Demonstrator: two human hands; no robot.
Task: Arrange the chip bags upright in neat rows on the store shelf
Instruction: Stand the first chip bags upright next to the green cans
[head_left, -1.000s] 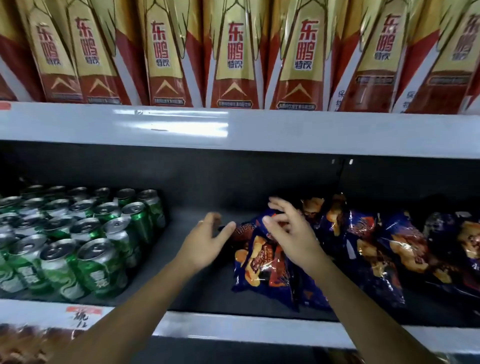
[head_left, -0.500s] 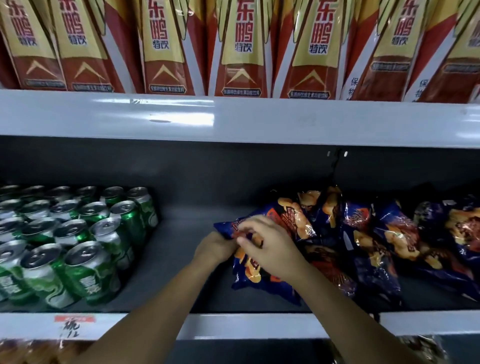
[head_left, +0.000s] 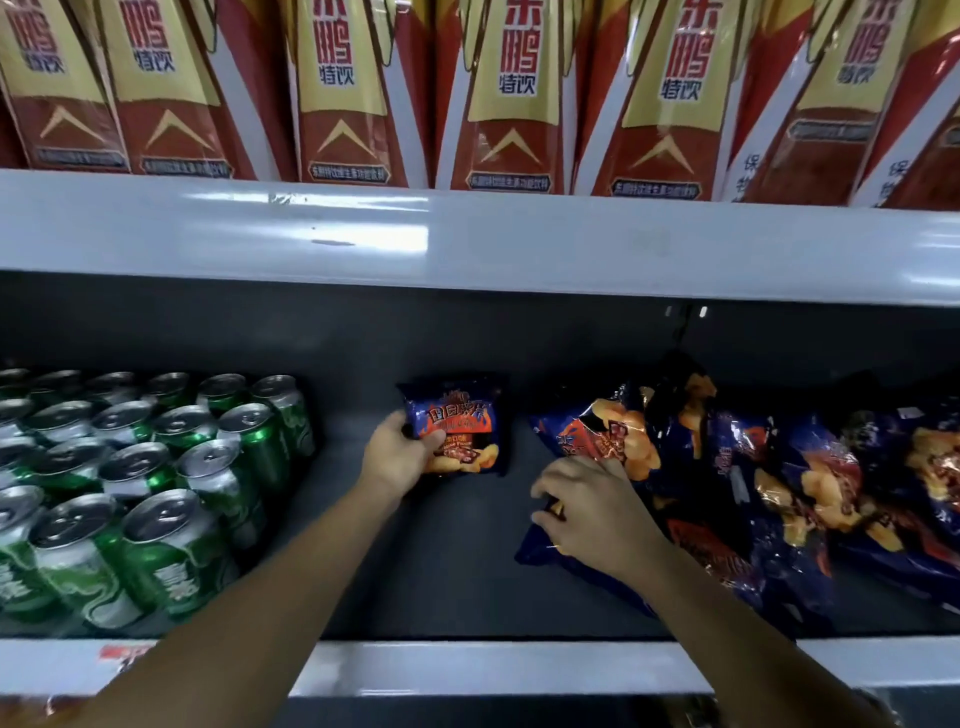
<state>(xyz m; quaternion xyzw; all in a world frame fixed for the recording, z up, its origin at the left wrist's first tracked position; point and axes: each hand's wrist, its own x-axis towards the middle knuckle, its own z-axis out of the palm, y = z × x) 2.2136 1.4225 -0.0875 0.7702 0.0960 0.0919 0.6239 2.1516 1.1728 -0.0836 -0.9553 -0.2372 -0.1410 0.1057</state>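
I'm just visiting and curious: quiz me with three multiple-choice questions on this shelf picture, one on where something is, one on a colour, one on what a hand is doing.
1. Where do the cans stand?
A. left of the chip bags
B. on the top shelf
C. right of the chip bags

2. What colour are the cans?
A. red
B. green
C. yellow

3. What is the left hand doing?
A. hanging empty
B. holding a can
C. holding a chip bag upright

Answers: 1 A, they fill the shelf's left end; 2 B, green sides with silver tops; 3 C, its fingers wrap the bag's edge while the right hand rests on the pile of bags.
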